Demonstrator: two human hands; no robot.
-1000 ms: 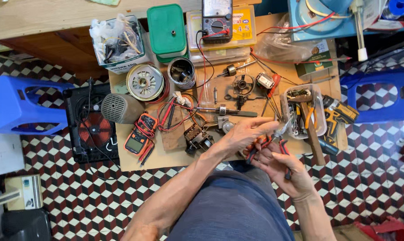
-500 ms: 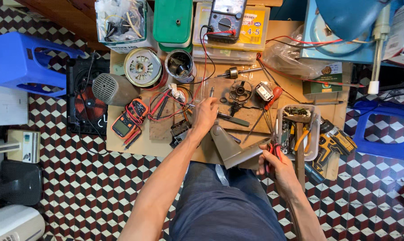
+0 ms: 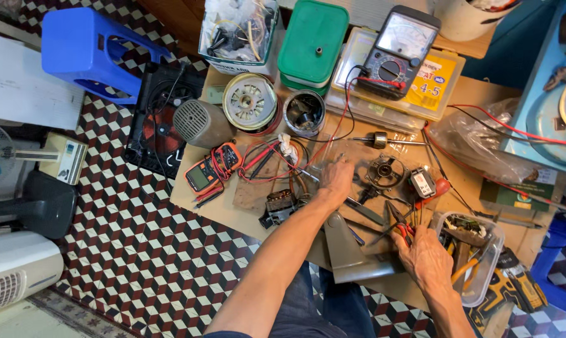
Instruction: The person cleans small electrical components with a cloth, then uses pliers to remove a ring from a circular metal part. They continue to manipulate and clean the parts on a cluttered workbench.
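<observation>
While the left hand [image 3: 336, 180] rests flat, fingers spread and empty, on the desk [image 3: 233, 209] beside a small motor frame [image 3: 384, 171], the right hand [image 3: 423, 253] grips red-handled pliers [image 3: 400, 223]. This looks like a parts-gathering step; steadying the frame likely comes next.

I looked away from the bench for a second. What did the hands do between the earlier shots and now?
The left hand left the right hand, reached forward across the board and now rests among the red wires and metal parts. The right hand drew back towards the body's right and kept the red-handled pliers, beside the clear tool tub. The meters, tins and green box stayed put.
</observation>
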